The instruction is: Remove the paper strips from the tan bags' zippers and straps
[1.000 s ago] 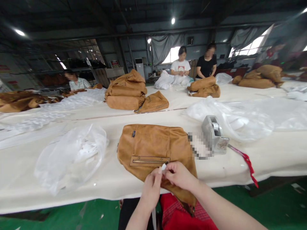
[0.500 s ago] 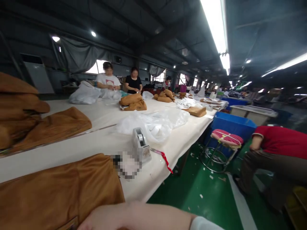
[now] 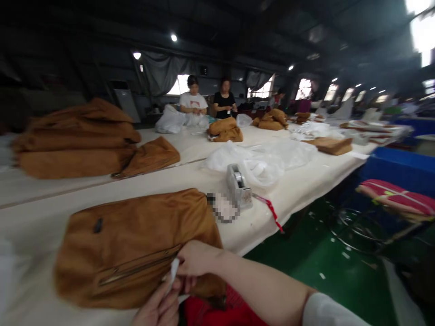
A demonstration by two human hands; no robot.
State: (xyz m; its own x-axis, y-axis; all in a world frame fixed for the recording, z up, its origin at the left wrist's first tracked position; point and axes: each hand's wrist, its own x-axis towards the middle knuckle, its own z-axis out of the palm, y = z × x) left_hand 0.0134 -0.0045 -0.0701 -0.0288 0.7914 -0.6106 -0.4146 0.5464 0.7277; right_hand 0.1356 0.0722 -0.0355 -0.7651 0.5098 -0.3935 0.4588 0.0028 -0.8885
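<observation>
A brown leather-like bag (image 3: 136, 231) with a long zipper and a small dark label lies on the table in front of me. My left hand (image 3: 161, 301) is at its near edge, thumb and fingers pinched on a small white strip (image 3: 174, 270). My right hand (image 3: 197, 260) is closed close beside it, over the right end of the zipper. Its fingers curl toward the upper end of the strip, and what they grip is hidden. Motion blurs the details.
A grey tape dispenser (image 3: 239, 185) stands right of the bag, with red-handled scissors (image 3: 272, 213) by it. Clear plastic bags (image 3: 261, 163) lie behind. Stacked brown bags (image 3: 74, 145) sit at left. Two people work across the table. A stool (image 3: 397, 197) and blue bin (image 3: 401, 165) stand at right.
My view swung far right, then partly back left. A bending person in red, seen half a second ago, is out of view. Both hands are still at the bag's near side by the white strip.
</observation>
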